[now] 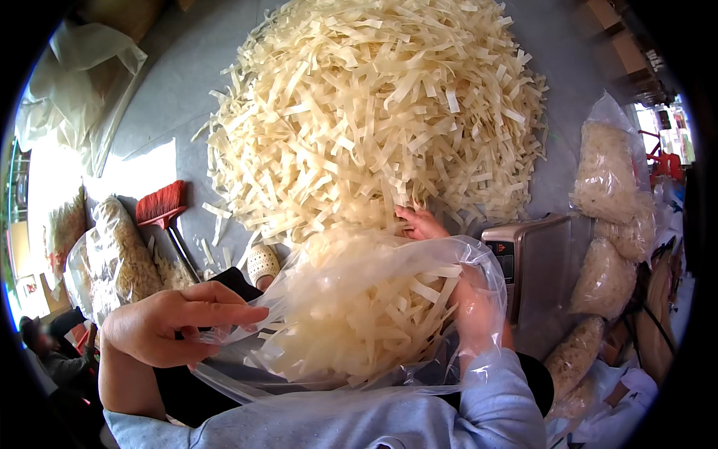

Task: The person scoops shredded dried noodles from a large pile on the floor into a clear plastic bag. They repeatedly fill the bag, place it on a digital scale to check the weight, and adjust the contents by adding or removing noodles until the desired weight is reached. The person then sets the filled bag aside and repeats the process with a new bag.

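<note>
A large heap of pale, flat, dried noodle-like strips (364, 112) lies on the grey floor in front of me. Close to my body is a clear plastic bag (336, 264) with many strips inside its wide mouth. My left hand (185, 320) pinches the bag's rim between thumb and fingers at the left. At the heap's near edge is my right hand (420, 224), its fingers among the strips; the forearm shows through the bag's film. Whether that hand grips any strips is hidden.
A red-bristled broom (161, 203) and filled clear bags (126, 258) lie left, near a shoe (262, 264). A platform scale (527, 269) stands right, beside more filled bags (606, 168). Cardboard boxes (628, 50) are at upper right. Another person (61, 359) is at far lower left.
</note>
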The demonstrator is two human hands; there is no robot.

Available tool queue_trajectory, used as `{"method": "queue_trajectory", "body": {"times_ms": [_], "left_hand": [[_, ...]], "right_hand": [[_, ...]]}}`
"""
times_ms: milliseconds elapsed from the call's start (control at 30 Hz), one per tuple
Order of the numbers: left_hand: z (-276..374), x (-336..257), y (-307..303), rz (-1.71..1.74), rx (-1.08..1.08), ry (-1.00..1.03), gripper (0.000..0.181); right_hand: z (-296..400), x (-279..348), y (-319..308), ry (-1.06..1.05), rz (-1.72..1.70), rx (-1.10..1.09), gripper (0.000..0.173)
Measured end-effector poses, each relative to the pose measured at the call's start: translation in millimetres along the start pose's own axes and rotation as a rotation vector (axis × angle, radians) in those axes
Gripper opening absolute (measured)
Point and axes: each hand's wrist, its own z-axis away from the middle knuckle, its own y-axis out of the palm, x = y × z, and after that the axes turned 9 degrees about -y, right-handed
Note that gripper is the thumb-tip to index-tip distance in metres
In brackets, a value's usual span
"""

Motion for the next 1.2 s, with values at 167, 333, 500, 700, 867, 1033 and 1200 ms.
{"method": "queue_trajectory", "body": {"times_ms": [167,333,500,700,867,1033,1200], "left_hand": [[-9.0,12.0,-6.1,0.055,-0.051,0.031,0.055],[-12.6,12.3,-5.7,0.203,-0.223,0.039,0.056],[-12.2,10.1,4.6,0.337,-0.261,0.021,0.046],[-5.7,1.7,7.6,0.261,-0.287,-0.057,0.039],[3.5,-8.0,21.7,0.214,-0.343,-0.167,0.034],[7.8,-12.4,26.5,0.097,-0.353,-0.161,0.037],[7.4,3.2,31.7,0.078,-0.451,-0.108,0.055]], "right_hand": [[-26.4,32.8,51.4,-0.004,-0.044,0.055,0.055],[-55.1,23.1,68.8,0.187,0.059,-0.003,0.049],[-50.1,12.1,88.2,0.082,0.064,-0.048,0.049],[-19.8,23.9,99.5,-0.167,0.113,-0.072,0.050],[22.9,67.0,75.0,-0.576,0.220,0.148,0.046],[107.8,173.8,94.2,-0.867,0.678,-0.082,0.049],[210.6,231.1,156.3,-1.146,0.629,-0.108,0.040]]}}
